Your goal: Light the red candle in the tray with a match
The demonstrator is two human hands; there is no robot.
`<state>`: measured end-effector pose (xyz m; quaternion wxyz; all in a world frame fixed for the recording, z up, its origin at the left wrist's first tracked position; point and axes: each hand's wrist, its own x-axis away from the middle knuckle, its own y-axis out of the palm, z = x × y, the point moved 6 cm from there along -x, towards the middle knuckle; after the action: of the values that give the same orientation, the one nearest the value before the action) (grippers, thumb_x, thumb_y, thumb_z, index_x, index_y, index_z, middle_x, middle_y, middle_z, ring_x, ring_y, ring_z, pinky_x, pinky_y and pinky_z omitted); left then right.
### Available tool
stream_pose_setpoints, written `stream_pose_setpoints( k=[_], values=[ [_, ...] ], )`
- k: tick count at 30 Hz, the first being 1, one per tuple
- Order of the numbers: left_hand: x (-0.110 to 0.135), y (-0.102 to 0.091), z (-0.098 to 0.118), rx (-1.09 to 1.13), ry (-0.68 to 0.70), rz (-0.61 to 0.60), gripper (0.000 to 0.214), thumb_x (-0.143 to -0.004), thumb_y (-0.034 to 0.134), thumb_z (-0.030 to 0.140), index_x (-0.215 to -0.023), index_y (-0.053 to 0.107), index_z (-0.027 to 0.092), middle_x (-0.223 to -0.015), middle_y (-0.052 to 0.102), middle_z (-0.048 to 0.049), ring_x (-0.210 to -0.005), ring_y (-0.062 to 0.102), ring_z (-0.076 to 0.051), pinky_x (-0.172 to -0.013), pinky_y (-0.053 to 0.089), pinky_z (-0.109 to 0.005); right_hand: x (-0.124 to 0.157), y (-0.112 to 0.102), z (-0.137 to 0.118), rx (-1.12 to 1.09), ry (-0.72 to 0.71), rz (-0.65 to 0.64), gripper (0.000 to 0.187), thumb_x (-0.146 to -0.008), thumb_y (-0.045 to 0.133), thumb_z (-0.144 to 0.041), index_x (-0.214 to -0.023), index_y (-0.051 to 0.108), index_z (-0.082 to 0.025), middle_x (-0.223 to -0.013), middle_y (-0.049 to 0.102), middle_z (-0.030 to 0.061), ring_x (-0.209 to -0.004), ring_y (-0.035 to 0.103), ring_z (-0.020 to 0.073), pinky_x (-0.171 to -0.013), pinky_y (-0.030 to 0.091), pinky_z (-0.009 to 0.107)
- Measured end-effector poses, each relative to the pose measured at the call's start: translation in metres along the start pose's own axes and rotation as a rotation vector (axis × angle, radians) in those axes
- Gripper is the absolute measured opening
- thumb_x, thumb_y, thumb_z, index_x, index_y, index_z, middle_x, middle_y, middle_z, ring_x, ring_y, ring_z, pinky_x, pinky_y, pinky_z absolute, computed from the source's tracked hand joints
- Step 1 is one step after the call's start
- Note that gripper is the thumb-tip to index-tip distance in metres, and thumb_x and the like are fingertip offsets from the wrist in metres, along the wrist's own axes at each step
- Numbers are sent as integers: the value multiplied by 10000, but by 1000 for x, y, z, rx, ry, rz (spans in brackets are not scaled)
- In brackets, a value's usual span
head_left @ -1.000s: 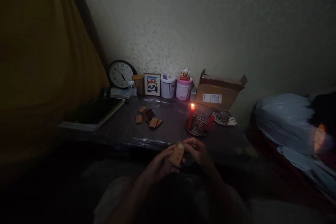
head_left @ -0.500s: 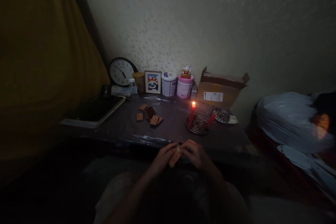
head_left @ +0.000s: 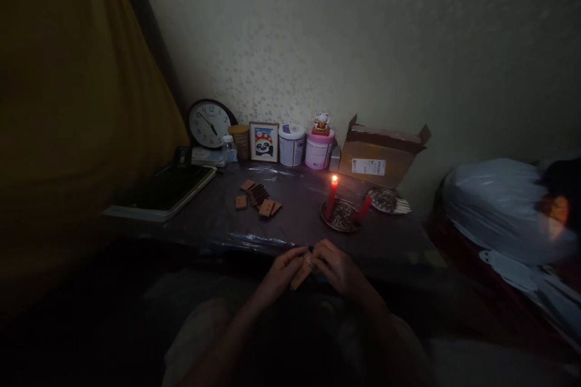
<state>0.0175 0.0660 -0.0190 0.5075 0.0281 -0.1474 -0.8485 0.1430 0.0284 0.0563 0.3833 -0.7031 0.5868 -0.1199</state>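
In front of the table edge, my left hand [head_left: 280,273] is closed around a small brown matchbox [head_left: 300,277]. Its upper end is slid out and pale matchsticks [head_left: 308,259] show there. My right hand [head_left: 336,266] meets it at that end, its fingers pinched together at the sticks; whether they grip a single match or the box is too dark to see. On the table beyond lies a loose pile of similar matchboxes [head_left: 265,208], some showing dark striking sides.
A lit red candle [head_left: 331,196] stands on a round metal plate [head_left: 323,213] beside a leaning red candle [head_left: 364,208]. Behind it sits another plate with matchsticks [head_left: 402,206]. Along the wall are a clock [head_left: 211,124], a framed panda picture [head_left: 264,143], two tins and a cardboard box [head_left: 376,163].
My right hand's fingers have shifted slightly at the matchbox's open end, and the matchbox has turned a little in my left hand. The things on the table stay in place.
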Motion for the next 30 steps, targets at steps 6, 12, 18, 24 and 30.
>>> stream_pose_setpoints(
  k=[6, 12, 18, 24, 30],
  values=[
    [4, 0, 11, -59, 16, 100, 304, -715, 638, 266, -1006, 692, 196, -970, 711, -44, -926, 587, -245, -857, 399, -342, -1, 2, -3, 59, -12, 0, 182, -928, 387, -218, -807, 524, -212, -838, 513, 17, -750, 522, 146, -718, 428, 265],
    [3, -1, 8, -72, 28, 111, 346, -733, 623, 325, -1052, 670, 200, -959, 705, -48, -901, 592, -238, -835, 421, -348, 0, 1, -5, 76, -2, 21, 188, -926, 397, -224, -802, 538, -213, -803, 522, 9, -732, 531, 145, -689, 430, 253],
    [4, 0, 9, -61, 4, 133, 346, -711, 647, 327, -1029, 680, 195, -991, 706, -65, -952, 589, -251, -861, 421, -351, 4, 1, 8, 46, 4, 75, 166, -904, 447, -225, -782, 559, -218, -769, 552, -3, -696, 547, 138, -665, 432, 238],
    [-1, 2, 8, -130, 50, 94, 456, -733, 591, 418, -1100, 637, 153, -1067, 687, -94, -997, 590, -262, -885, 427, -364, 7, 12, 28, 49, 72, 29, 157, -909, 447, -239, -785, 537, -208, -777, 544, -10, -706, 546, 123, -675, 416, 226],
    [-1, 1, 7, -176, 75, 81, 423, -745, 568, 415, -1071, 657, 161, -1055, 698, -91, -1003, 596, -263, -892, 436, -360, 6, 11, 25, -5, 88, 17, 178, -921, 434, -260, -792, 543, -204, -797, 549, -6, -734, 555, 121, -694, 414, 225]
  ],
)
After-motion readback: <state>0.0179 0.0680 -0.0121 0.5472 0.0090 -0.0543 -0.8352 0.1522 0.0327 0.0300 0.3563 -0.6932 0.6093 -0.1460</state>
